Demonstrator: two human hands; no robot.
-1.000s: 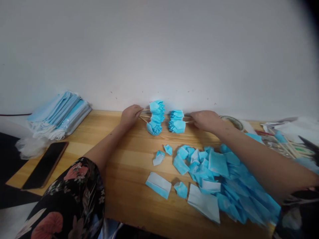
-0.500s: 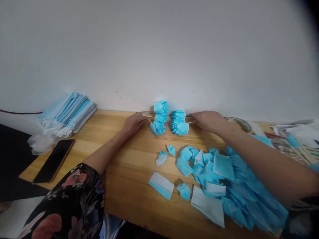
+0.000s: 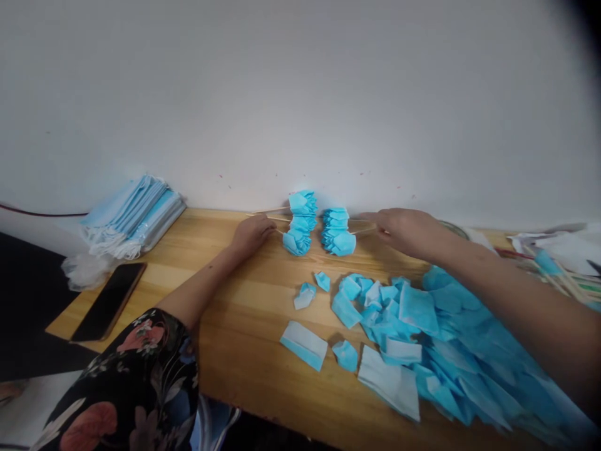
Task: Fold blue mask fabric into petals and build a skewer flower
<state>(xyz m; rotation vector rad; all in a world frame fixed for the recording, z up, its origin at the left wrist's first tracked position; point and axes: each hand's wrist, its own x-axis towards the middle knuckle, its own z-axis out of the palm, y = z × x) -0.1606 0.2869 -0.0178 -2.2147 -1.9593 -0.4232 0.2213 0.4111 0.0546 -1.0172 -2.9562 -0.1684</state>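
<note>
Several folded blue mask-fabric flowers on thin wooden sticks lie against the wall in two groups. By the left group of flowers (image 3: 302, 222), my left hand (image 3: 253, 233) is closed with its fingertips at a stick (image 3: 278, 231). More stick ends pass above that hand. To the right of the other group of flowers (image 3: 337, 232) is my right hand (image 3: 404, 232), its index finger stretched toward the stick ends (image 3: 362, 230) and the other fingers partly curled. Whether it touches the sticks is hard to see.
Cut blue fabric pieces (image 3: 375, 307) are heaped at the right front, with loose scraps (image 3: 304, 344) beside them. Face masks (image 3: 141, 210), a clear plastic bag (image 3: 84, 270) and a phone (image 3: 109, 302) lie at left. Tape (image 3: 455, 230) and more sticks (image 3: 566, 275) are at right.
My right hand has shifted slightly right, away from the right flowers, exposing more of their sticks. My left hand and both flower groups have hardly moved.
</note>
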